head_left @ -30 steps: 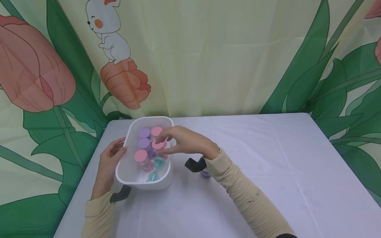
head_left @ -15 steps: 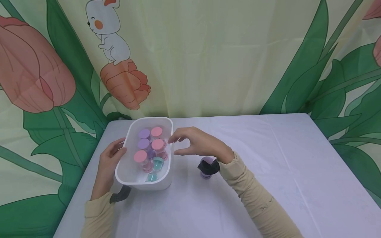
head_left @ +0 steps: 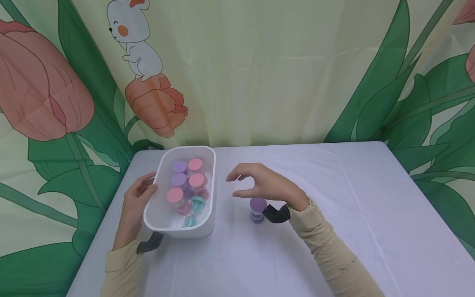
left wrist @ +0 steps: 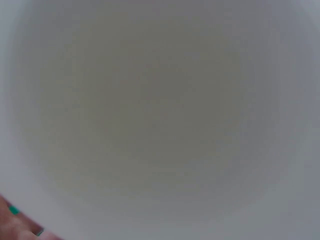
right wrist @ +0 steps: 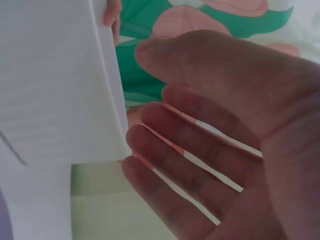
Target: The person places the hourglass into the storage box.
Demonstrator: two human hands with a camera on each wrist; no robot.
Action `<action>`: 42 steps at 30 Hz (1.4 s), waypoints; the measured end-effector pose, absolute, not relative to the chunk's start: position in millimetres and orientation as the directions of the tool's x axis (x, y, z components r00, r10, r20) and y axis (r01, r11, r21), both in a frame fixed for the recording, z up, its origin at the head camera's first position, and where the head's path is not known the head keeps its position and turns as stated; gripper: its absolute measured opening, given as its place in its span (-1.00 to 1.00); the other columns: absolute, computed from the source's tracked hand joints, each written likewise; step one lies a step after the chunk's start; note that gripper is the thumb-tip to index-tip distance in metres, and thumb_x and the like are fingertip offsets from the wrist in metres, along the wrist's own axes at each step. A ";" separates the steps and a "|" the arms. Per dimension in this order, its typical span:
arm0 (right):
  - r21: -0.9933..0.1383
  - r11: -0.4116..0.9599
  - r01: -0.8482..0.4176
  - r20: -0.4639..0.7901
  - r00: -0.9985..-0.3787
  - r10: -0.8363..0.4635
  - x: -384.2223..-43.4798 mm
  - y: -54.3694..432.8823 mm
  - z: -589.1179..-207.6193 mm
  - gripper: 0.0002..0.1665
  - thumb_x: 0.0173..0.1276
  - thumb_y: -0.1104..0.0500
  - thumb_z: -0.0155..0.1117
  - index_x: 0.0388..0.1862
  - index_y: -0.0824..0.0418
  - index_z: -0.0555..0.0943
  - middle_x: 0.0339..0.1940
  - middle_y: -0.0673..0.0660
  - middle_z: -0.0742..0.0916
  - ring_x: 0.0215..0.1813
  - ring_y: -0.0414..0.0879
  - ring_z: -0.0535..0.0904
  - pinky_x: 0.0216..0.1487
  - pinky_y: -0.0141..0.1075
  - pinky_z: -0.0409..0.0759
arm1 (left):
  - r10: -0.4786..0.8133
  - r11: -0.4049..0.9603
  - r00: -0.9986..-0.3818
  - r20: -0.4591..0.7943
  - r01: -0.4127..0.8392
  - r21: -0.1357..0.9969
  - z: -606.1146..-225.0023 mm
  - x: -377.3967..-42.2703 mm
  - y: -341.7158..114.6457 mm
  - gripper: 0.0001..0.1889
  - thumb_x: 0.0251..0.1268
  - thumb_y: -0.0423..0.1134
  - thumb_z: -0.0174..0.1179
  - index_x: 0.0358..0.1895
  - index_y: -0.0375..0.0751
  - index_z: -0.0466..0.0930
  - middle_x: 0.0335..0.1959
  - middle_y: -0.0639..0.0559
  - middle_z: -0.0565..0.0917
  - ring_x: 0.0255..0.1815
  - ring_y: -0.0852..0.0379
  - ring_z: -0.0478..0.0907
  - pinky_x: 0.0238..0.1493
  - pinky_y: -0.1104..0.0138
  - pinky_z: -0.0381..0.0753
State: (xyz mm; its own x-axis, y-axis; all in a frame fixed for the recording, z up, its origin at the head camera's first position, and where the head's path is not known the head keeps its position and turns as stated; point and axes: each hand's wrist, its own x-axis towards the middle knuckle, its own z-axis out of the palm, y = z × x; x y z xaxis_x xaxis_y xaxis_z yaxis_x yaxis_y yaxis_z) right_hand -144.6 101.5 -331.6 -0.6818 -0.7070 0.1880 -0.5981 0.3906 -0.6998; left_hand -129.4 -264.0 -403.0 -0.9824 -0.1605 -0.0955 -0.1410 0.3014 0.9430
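Observation:
On the left of the table a white plastic bin (head_left: 210, 225) contains several small clear-bodied pieces with round coloured ends. Among them are a pink-topped piece (head_left: 175, 195), a purple-topped piece (head_left: 179, 180) and a teal piece (head_left: 197, 204). My left hand (head_left: 135, 202) holds the bin's left rim, thumb at its edge; its wrist view is filled mostly by pale blur. My right hand (head_left: 265, 181) hovers right of the bin, fingers and thumb apart, holding nothing. Just below it a purple-topped piece (head_left: 257, 208) stands upright on the table, partly behind the black wrist mount.
A white cloth covers the table (head_left: 334, 198). Behind it hangs a printed curtain (head_left: 259, 74) with tulips, leaves and a rabbit. Each wrist carries a black mount (head_left: 277, 213).
My right hand has come out of the bin and moved right, holding nothing. The purple-topped piece on the table shows more fully now. My left hand and the bin stay put.

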 end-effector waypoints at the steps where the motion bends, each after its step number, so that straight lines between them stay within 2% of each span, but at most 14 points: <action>1: -0.705 0.388 -0.594 0.188 -0.683 -0.706 -144.1 103.5 -333.1 -0.64 0.26 0.17 0.45 0.04 0.10 0.66 0.00 -0.07 0.72 0.10 -0.20 0.62 0.22 -0.23 0.56 | -0.160 0.301 -0.983 -0.094 -0.139 0.943 -402.9 -129.3 -264.1 -0.45 0.46 0.12 0.09 0.44 0.13 0.35 0.39 -0.12 0.42 0.11 0.27 0.51 -0.09 0.53 0.62; 13: -0.717 0.426 -0.551 0.143 -0.715 -0.684 -134.5 122.0 -348.7 -0.63 0.26 0.15 0.45 0.05 0.07 0.66 0.03 -0.11 0.71 0.11 -0.18 0.62 0.20 -0.24 0.57 | -0.159 0.295 -0.983 -0.097 -0.141 0.945 -401.8 -129.0 -264.0 -0.45 0.45 0.11 0.10 0.44 0.12 0.35 0.37 -0.12 0.43 0.08 0.29 0.52 -0.10 0.51 0.63; 20: -0.737 0.433 -0.519 0.111 -0.725 -0.679 -130.4 130.0 -356.5 -0.64 0.27 0.17 0.44 0.05 0.06 0.66 0.03 -0.12 0.71 0.11 -0.16 0.61 0.22 -0.16 0.56 | -0.156 0.295 -0.983 -0.100 -0.143 0.945 -401.5 -128.2 -263.8 -0.45 0.46 0.11 0.08 0.45 0.12 0.35 0.38 -0.12 0.42 0.10 0.28 0.52 -0.09 0.51 0.63; 27: -0.722 0.465 -0.512 0.086 -0.734 -0.674 -126.6 136.0 -361.2 -0.65 0.30 0.14 0.39 0.08 0.05 0.65 0.05 -0.16 0.70 0.13 -0.20 0.59 0.25 -0.19 0.53 | -0.156 0.297 -0.983 -0.095 -0.138 0.945 -401.1 -128.0 -262.8 -0.45 0.46 0.11 0.08 0.45 0.12 0.34 0.38 -0.12 0.42 0.11 0.26 0.51 -0.09 0.51 0.63; 38: -0.708 0.450 -0.545 0.100 -0.708 -0.699 -124.3 140.1 -370.5 -0.62 0.26 0.13 0.44 0.06 0.09 0.65 0.01 -0.11 0.71 0.07 -0.12 0.63 0.17 -0.08 0.58 | -0.156 0.294 -0.983 -0.097 -0.140 0.945 -400.9 -127.9 -263.4 -0.45 0.46 0.12 0.08 0.44 0.12 0.35 0.37 -0.10 0.43 0.11 0.24 0.50 -0.09 0.51 0.63; 42: -0.705 0.465 -0.535 0.082 -0.713 -0.696 -123.3 140.7 -373.2 -0.61 0.25 0.12 0.46 0.06 0.06 0.65 -0.01 -0.15 0.70 0.04 -0.20 0.61 0.14 -0.18 0.59 | -0.155 0.293 -0.983 -0.094 -0.136 0.946 -401.2 -128.4 -263.5 -0.45 0.45 0.12 0.09 0.44 0.12 0.35 0.37 -0.11 0.42 0.12 0.25 0.50 -0.09 0.51 0.63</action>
